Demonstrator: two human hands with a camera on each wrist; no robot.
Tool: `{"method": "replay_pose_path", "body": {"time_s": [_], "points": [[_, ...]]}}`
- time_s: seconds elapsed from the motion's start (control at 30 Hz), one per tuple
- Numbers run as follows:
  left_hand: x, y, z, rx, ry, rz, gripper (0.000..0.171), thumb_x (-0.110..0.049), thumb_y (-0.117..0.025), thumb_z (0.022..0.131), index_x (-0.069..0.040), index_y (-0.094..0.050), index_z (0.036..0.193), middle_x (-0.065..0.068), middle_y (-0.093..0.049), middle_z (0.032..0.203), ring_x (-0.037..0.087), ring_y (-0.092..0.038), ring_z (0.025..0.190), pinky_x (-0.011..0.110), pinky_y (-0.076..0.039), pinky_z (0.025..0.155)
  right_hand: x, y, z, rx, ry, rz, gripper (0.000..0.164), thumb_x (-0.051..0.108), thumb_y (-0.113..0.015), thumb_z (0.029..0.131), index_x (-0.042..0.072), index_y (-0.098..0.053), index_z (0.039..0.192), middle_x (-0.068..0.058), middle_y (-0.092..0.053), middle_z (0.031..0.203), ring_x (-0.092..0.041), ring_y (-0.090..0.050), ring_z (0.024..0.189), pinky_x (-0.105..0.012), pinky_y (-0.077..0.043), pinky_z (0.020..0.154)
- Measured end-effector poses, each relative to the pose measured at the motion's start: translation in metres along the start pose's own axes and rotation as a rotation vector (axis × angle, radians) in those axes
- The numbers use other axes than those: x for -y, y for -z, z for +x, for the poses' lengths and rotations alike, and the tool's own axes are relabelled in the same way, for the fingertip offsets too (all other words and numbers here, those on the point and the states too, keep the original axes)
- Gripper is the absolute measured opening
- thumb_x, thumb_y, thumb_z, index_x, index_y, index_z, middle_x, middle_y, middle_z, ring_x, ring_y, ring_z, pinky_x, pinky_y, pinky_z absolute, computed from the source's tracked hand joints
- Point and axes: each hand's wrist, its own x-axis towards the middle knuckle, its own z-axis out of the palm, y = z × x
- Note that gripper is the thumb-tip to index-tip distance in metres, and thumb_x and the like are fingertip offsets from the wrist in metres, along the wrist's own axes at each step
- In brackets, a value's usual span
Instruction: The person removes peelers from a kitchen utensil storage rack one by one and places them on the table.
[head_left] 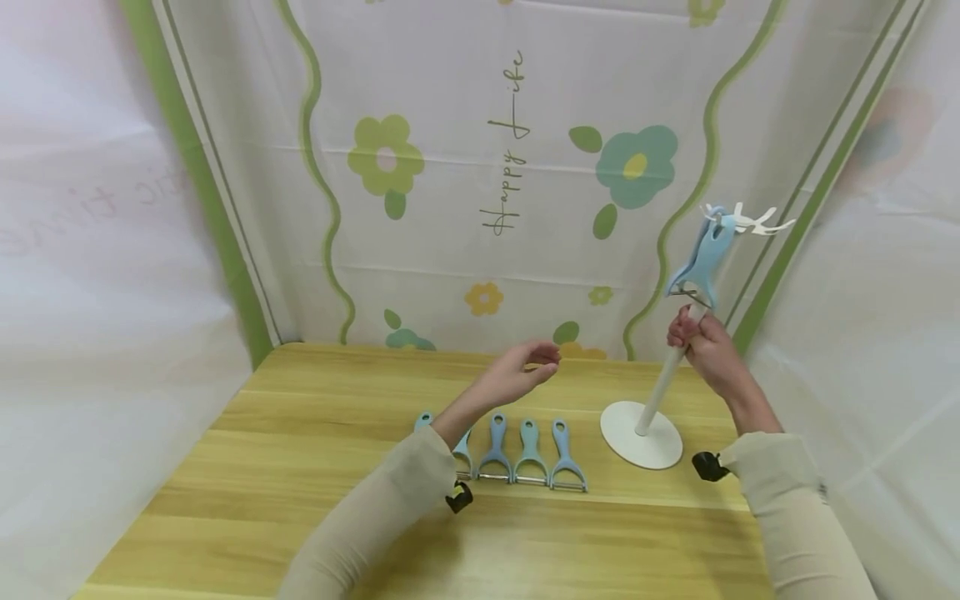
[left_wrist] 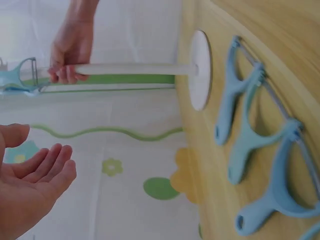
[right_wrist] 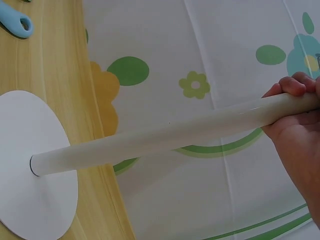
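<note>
My right hand [head_left: 712, 354] grips the upper pole of a white hook stand [head_left: 662, 392], its fingers wrapped round the pole just below the hanging peelers. Light-blue Y-shaped peelers [head_left: 707, 258] hang by their handle holes from the white hooks [head_left: 753, 223] at the top, overlapping each other. The stand's round base [right_wrist: 30, 210] is on the table. My left hand [head_left: 517, 375] is held in the air over the table, fingers loosely bent and apart from the thumb, with nothing in it; its palm shows in the left wrist view. Below it several blue and green peelers [head_left: 529, 442] lie in a row.
The wooden table [head_left: 315, 467] carries the peeler row left of the stand, handles pointing to the back. A flower-printed white curtain [head_left: 442, 233] rises behind the table's back edge, and white cloth hangs at both sides.
</note>
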Motion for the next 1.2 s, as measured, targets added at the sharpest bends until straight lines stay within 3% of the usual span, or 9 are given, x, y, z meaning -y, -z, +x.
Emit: {"method": "replay_pose_path", "body": {"time_s": [0.37,0.63,0.93,1.2], "points": [[-0.032,-0.011,0.035,0.026,-0.066,-0.006,0.038,-0.023,-0.051,0.097,-0.007,-0.049,0.131,0.006,-0.058,0.124,0.011,-0.056,0.112,0.018,-0.047,0.089,-0.004,0.000,0.000,0.003,-0.009,0.016,0.014,0.007,-0.029,0.101,0.003,-0.032,0.088,-0.005,-0.027,0.074,-0.021,-0.020,0.066,-0.034,-0.018,0.064],[-0.063,-0.020,0.066,0.020,-0.118,-0.085,0.038,-0.022,-0.050,0.097,-0.007,-0.048,0.132,0.007,-0.058,0.126,0.010,-0.055,0.113,0.016,-0.047,0.088,-0.002,-0.002,0.001,0.012,0.002,0.038,0.014,0.003,-0.028,0.100,0.003,-0.033,0.087,-0.006,-0.027,0.073,-0.021,-0.020,0.066,-0.033,-0.017,0.064],[-0.098,-0.028,0.101,-0.034,-0.211,-0.136,0.041,-0.018,-0.053,0.095,-0.004,-0.046,0.133,0.009,-0.055,0.130,0.011,-0.054,0.118,0.013,-0.045,0.089,0.002,0.003,-0.001,0.020,0.025,0.010,0.016,0.008,-0.028,0.099,0.001,-0.033,0.086,-0.006,-0.030,0.074,-0.021,-0.023,0.066,-0.034,-0.019,0.064],[-0.128,-0.034,0.128,-0.120,-0.199,-0.145,0.045,-0.022,-0.054,0.095,-0.009,-0.043,0.137,0.003,-0.053,0.134,0.005,-0.051,0.120,0.012,-0.043,0.092,0.000,0.000,0.001,0.048,0.057,0.021,0.020,0.000,-0.024,0.100,0.000,-0.028,0.081,-0.009,-0.024,0.073,-0.022,-0.019,0.065,-0.034,-0.017,0.064]]}}
